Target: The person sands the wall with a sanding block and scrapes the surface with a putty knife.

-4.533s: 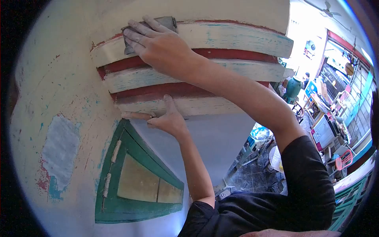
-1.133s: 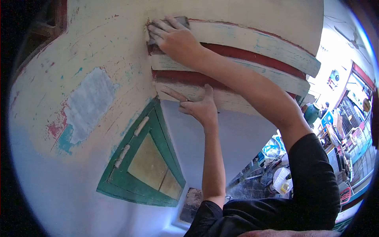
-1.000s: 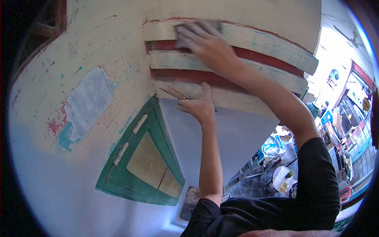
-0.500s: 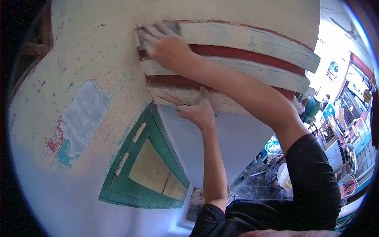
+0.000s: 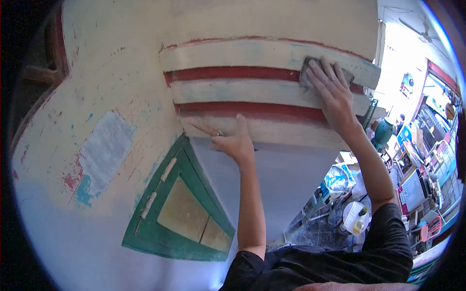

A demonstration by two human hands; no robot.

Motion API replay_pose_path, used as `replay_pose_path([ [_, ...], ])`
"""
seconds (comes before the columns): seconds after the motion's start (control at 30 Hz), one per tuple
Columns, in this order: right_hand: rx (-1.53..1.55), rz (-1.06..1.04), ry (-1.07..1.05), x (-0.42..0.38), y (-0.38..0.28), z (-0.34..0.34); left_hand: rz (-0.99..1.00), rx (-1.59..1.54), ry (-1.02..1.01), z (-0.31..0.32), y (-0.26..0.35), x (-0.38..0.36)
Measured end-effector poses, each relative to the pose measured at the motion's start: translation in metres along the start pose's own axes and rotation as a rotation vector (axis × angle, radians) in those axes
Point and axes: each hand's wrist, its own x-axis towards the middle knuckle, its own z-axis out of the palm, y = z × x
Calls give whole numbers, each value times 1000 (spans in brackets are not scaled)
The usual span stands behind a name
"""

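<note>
My right hand (image 5: 332, 94) lies flat with its fingers spread over a dark grey sheet of sandpaper (image 5: 307, 72), pressing it to the right part of the white-painted moulding (image 5: 228, 53). The moulding runs in curved bands with red grooves (image 5: 233, 73) between them, and bluish stains show through its paint. Lower and further left, my left hand (image 5: 238, 145) is closed round a slim wooden-handled tool (image 5: 201, 127), its thumb up against the lowest band. A dark tip of that tool shows past the hand; the rest is hidden in the palm.
A grey patch (image 5: 107, 150) and flaking paint mark the wall on the left. Below the moulding is a green-framed panel (image 5: 165, 228). Down at the right are a round white table (image 5: 354, 216), a pink chair (image 5: 431, 228) and household clutter. A ceiling fan (image 5: 422, 31) hangs at upper right.
My right hand has swept the sandpaper from the moulding's left end to its right part. My left hand stays at the lower band with the wooden-handled tool. The view has shifted slightly.
</note>
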Motion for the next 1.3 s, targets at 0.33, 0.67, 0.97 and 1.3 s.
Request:
replay_pose_path([
  [0.33,67,-261,78,147,-92,75,-122,-35,51,2,-4,-3],
  [0.67,110,-274,60,178,-120,95,-70,-77,22,-6,13,-3],
  [0.97,-10,-37,-50,-1,7,1,-118,28,48,2,-8,-3],
  [1.3,128,-182,136,145,-111,75,-93,3,83,6,-8,-5],
])
